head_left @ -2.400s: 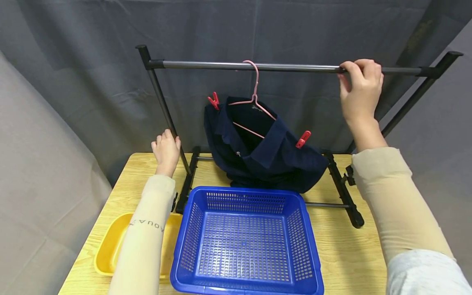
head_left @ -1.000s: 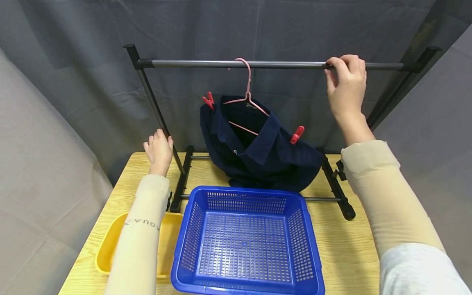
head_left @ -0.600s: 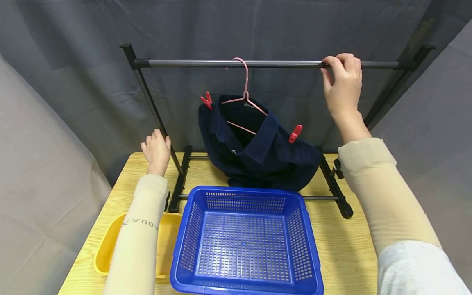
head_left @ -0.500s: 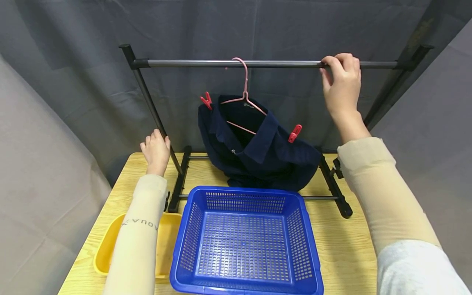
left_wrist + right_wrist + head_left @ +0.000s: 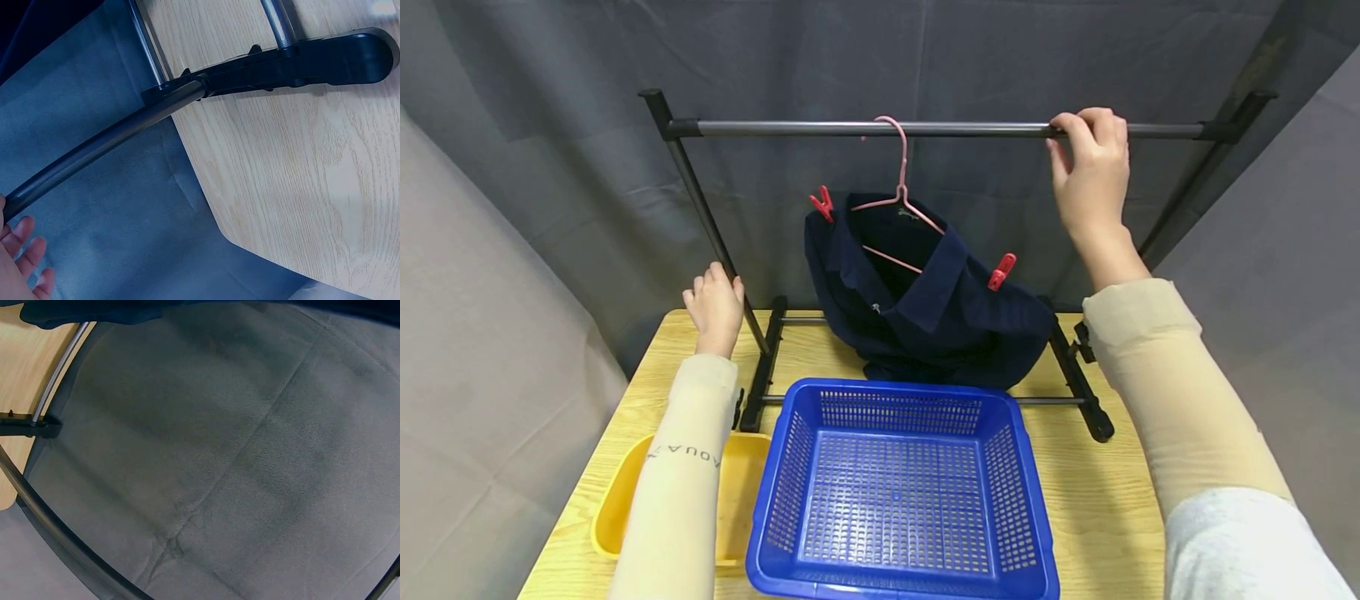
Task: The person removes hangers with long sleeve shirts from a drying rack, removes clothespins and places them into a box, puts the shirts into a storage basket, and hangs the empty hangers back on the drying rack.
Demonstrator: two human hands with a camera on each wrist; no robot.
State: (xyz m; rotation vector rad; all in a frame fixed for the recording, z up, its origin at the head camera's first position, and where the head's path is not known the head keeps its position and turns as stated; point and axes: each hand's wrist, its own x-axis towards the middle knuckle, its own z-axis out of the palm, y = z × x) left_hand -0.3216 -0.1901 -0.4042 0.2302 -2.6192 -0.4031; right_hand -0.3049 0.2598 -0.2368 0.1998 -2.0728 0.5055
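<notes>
Rack: dark, smooth metal tubing with black end fittings; its top bar runs left to right, carried by slanting side posts that rise from two black feet on the bench.
Left hand: wrapped loosely on the left post, the thumb on one side and the fingers on the other, their tips spread.
Right hand: clamped on the top bar toward its right end, fingers over the tube, thumb beneath.
Pink hanger: thin and glossy, hooked over the bar left of its middle, its arms inside the shirt.
Shirt: soft navy cloth with an open pointed collar, hanging aslant below the bar, lower at the right; its bottom bunches behind the blue basket, contact unclear.
Red clips: glossy, one at the left shoulder, one at the right.
Blue basket: rectangular lattice plastic with rounded corners, at the near middle.
Yellow tub: smooth plastic, left of the basket, partly under the left sleeve.
Bench edges: pale wood grain; the left edge slants toward the near side, the right is largely hidden by the right sleeve.
Room: a long stretch of bar separates hook and right hand; grey cloth hangs behind the rack.
</notes>
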